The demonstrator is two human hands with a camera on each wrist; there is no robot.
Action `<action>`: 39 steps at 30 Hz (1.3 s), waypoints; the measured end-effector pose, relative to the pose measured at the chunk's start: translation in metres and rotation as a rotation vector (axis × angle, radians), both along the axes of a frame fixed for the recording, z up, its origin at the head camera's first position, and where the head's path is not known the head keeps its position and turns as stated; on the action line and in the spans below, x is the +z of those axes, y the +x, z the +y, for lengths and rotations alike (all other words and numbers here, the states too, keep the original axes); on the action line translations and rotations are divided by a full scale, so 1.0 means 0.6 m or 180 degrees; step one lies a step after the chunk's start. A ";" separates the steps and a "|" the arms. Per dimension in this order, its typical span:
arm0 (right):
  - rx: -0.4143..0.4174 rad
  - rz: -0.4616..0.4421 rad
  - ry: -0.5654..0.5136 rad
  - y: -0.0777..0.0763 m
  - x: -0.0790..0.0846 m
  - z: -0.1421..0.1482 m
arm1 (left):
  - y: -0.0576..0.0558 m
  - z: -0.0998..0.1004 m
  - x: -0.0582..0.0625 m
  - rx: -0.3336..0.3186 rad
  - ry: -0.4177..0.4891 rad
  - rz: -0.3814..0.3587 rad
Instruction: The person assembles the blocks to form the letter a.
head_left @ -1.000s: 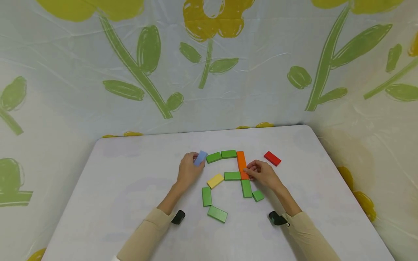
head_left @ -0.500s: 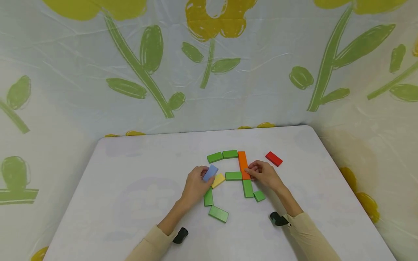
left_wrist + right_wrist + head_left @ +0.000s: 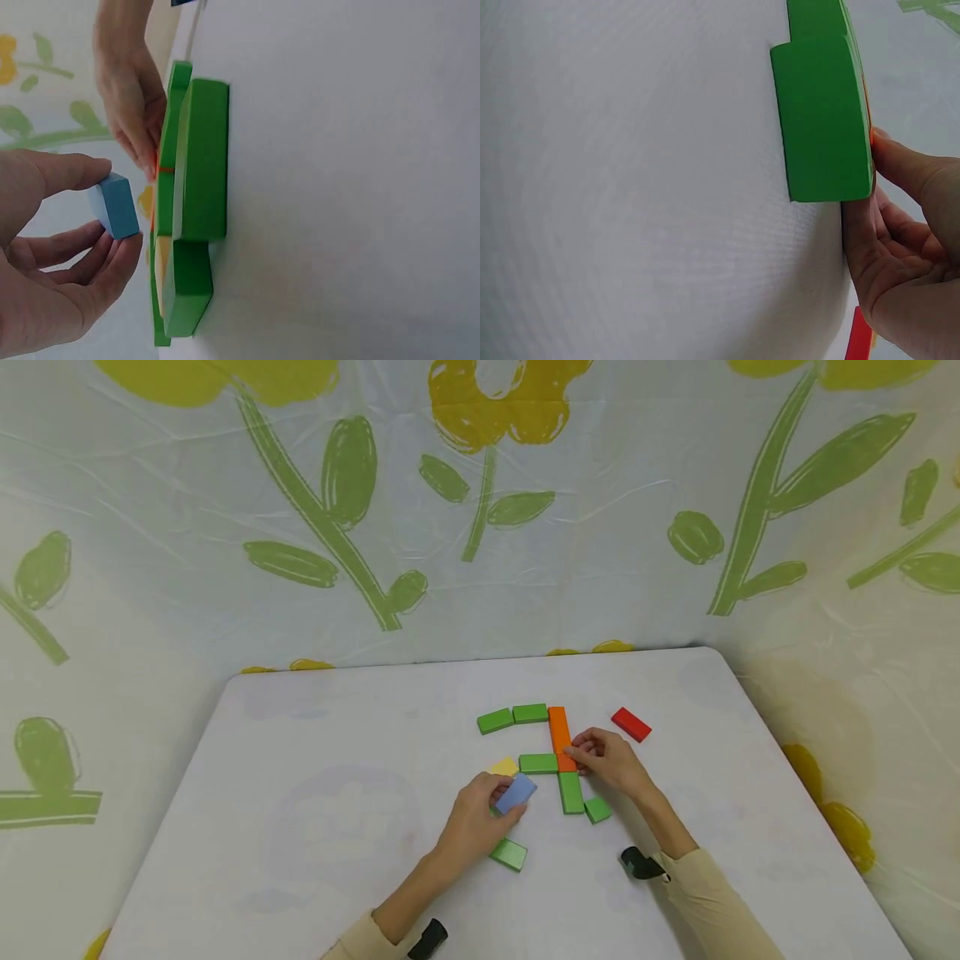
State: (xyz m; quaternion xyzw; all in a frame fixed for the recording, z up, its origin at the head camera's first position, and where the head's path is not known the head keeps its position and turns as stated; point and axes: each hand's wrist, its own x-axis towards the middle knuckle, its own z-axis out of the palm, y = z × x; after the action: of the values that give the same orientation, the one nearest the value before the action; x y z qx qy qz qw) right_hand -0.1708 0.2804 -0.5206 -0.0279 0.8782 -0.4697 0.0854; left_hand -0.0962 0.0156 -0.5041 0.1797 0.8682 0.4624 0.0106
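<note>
A blue rectangular block (image 3: 517,793) is pinched between the thumb and fingers of my left hand (image 3: 480,822), raised above the table. Below it, that hand partly covers a yellow block (image 3: 506,767) and a light green block (image 3: 510,855); another green block there is almost hidden. My right hand (image 3: 611,763) rests beside the lower orange block (image 3: 566,762), its thumb touching the orange and its fingers loosely curled. Above that lies a longer orange block (image 3: 559,729). In the right wrist view, a green block (image 3: 825,120) stands close to the thumb.
Two green blocks, one of them the far-left green block (image 3: 495,721), line up left of the orange. A green block (image 3: 537,764) lies at the middle. A red block (image 3: 632,724) sits apart at right, and a small green block (image 3: 597,810) is near the right hand. The white table (image 3: 337,810) meets a flower-print curtain.
My left hand has carried the blue block from beside the far green blocks, toward me and slightly right, past the yellow block. My right hand has stayed at the orange blocks.
</note>
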 end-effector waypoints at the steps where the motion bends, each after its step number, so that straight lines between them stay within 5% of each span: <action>1: -0.0002 -0.0004 -0.0001 0.000 0.001 0.000 | 0.003 0.002 0.001 -0.0028 -0.0022 -0.0051; 7: -0.0025 -0.0024 -0.0010 0.000 0.002 -0.001 | 0.016 0.013 0.001 -0.0180 -0.0101 -0.0235; 32: -0.0056 -0.0072 -0.0128 -0.002 0.011 -0.005 | 0.041 0.046 -0.006 -0.0878 -0.0943 0.0027; 39: -0.0091 -0.0093 -0.0095 -0.002 0.011 -0.005 | 0.048 0.047 -0.009 -0.0934 -0.1022 0.0067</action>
State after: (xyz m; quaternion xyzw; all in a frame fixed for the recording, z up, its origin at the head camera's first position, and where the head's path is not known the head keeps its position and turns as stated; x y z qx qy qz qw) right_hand -0.1722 0.2775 -0.5142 -0.0097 0.8701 -0.4842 0.0910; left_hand -0.0675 0.0439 -0.5095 0.3049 0.8953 0.3098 0.0973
